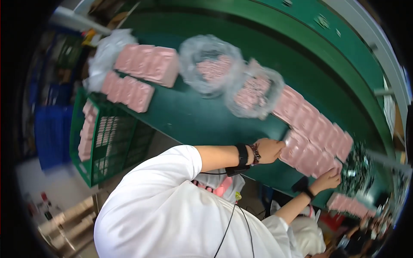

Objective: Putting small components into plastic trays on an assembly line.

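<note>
A row of pink moulded trays [307,155] lies along the near edge of the green work surface. My left hand [269,150] is closed on the left end of this row, its fingertips against the side. At the right end, my right hand [326,181] holds the other side, thumb and fingers bent around the corner. Directly behind stands a second pink row [316,120], touching the first. Two clear plastic bags, one [211,64] farther left and one [254,92] beside the trays, stand open with small pink pieces inside.
More pink stacks [148,64] stand at the left by a clear bag [107,56]. A green crate [92,146] with pink trays stands below the table edge. A heap of small dark, shiny parts [359,170] lies at the right, near another pink stack [349,204].
</note>
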`<state>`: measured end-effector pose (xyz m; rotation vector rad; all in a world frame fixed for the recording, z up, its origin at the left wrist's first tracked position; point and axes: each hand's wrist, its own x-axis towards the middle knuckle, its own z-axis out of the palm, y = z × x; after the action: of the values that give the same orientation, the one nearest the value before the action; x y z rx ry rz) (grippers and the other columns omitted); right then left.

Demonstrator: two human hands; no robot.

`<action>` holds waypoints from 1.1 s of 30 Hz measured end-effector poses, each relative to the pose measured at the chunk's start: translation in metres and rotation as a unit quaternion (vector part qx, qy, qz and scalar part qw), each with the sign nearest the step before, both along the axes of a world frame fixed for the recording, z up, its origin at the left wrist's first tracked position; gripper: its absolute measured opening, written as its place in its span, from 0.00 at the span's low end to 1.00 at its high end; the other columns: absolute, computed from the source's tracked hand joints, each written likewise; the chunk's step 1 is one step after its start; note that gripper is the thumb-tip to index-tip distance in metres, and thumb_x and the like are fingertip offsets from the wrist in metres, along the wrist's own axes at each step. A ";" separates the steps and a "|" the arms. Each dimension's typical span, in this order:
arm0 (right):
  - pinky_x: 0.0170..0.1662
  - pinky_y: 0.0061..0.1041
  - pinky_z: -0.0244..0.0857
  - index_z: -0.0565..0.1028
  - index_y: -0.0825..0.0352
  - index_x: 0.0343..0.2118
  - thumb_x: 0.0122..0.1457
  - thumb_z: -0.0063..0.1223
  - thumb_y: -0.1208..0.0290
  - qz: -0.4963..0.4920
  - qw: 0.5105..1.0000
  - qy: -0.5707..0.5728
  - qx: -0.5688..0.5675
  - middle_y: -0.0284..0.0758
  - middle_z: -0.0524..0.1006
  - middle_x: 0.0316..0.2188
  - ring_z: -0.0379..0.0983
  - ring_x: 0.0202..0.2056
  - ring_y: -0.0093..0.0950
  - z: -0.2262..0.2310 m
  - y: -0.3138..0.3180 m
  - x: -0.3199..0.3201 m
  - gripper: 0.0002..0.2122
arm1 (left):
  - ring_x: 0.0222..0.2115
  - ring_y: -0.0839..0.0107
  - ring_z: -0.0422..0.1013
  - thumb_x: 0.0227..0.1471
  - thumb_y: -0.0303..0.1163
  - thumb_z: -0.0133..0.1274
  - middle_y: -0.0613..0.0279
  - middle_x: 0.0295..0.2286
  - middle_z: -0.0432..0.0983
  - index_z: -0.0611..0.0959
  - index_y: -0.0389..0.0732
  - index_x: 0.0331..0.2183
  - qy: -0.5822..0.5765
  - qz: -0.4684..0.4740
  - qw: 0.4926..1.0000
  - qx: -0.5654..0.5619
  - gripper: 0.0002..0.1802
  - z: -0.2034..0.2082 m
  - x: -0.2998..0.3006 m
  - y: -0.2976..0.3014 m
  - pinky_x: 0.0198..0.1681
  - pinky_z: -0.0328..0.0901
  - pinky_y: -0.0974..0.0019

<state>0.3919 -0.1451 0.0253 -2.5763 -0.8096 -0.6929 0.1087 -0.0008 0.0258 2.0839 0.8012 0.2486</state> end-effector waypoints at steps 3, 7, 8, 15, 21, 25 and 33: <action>0.39 0.32 0.60 0.71 0.72 0.34 0.54 0.45 0.72 0.243 0.952 0.144 0.122 0.43 0.71 0.31 0.66 0.34 0.37 0.022 0.079 -0.156 0.09 | 0.26 0.55 0.70 0.45 0.33 0.46 0.56 0.25 0.73 0.75 0.44 0.31 -0.022 0.082 0.996 -0.003 0.08 0.020 -0.093 0.043 0.28 0.65 0.57; 0.39 0.34 0.62 0.68 0.68 0.39 0.52 0.47 0.69 0.605 0.636 0.441 -0.186 0.43 0.70 0.33 0.67 0.37 0.40 0.016 0.144 -0.329 0.13 | 0.27 0.55 0.70 0.47 0.33 0.46 0.55 0.26 0.74 0.76 0.42 0.30 0.050 0.232 0.966 0.103 0.08 0.017 -0.276 0.095 0.29 0.65 0.58; 0.39 0.34 0.62 0.68 0.68 0.39 0.51 0.48 0.69 0.644 0.565 0.456 -0.242 0.42 0.70 0.34 0.68 0.37 0.39 0.012 0.154 -0.357 0.13 | 0.28 0.54 0.70 0.48 0.33 0.45 0.54 0.26 0.74 0.76 0.42 0.31 0.126 0.238 0.957 0.112 0.08 0.022 -0.318 0.114 0.30 0.65 0.58; 0.35 0.31 0.63 0.66 0.68 0.39 0.50 0.50 0.67 0.597 0.540 0.526 -0.274 0.39 0.72 0.31 0.70 0.32 0.35 -0.020 0.217 -0.542 0.15 | 0.33 0.54 0.70 0.44 0.33 0.45 0.50 0.33 0.72 0.74 0.42 0.38 0.362 0.472 0.776 0.211 0.15 0.029 -0.648 0.228 0.34 0.65 0.56; 0.32 0.29 0.64 0.63 0.68 0.41 0.52 0.49 0.66 0.446 0.591 0.628 -0.241 0.38 0.72 0.27 0.70 0.29 0.34 -0.038 0.250 -0.609 0.16 | 0.36 0.49 0.68 0.46 0.35 0.45 0.48 0.39 0.68 0.70 0.42 0.42 0.482 0.452 0.746 0.080 0.18 -0.004 -0.714 0.281 0.38 0.64 0.53; 0.33 0.29 0.64 0.61 0.71 0.40 0.51 0.50 0.65 0.438 0.617 0.625 -0.190 0.42 0.72 0.27 0.70 0.29 0.35 -0.050 0.252 -0.631 0.18 | 0.37 0.49 0.68 0.46 0.35 0.45 0.46 0.40 0.68 0.70 0.41 0.41 0.500 0.439 0.745 0.052 0.17 -0.016 -0.716 0.289 0.38 0.64 0.53; 0.33 0.26 0.64 0.63 0.77 0.36 0.50 0.52 0.67 0.436 0.581 0.669 -0.157 0.43 0.72 0.28 0.70 0.30 0.31 -0.084 0.226 -0.570 0.17 | 0.36 0.50 0.69 0.45 0.37 0.48 0.46 0.32 0.73 0.73 0.42 0.39 0.400 0.421 0.807 0.105 0.17 -0.034 -0.691 0.260 0.37 0.64 0.51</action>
<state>-0.1784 0.0812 -0.0584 -1.6146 -1.3112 1.5941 -0.5824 0.2595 -0.0080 1.8575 2.3012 -0.1112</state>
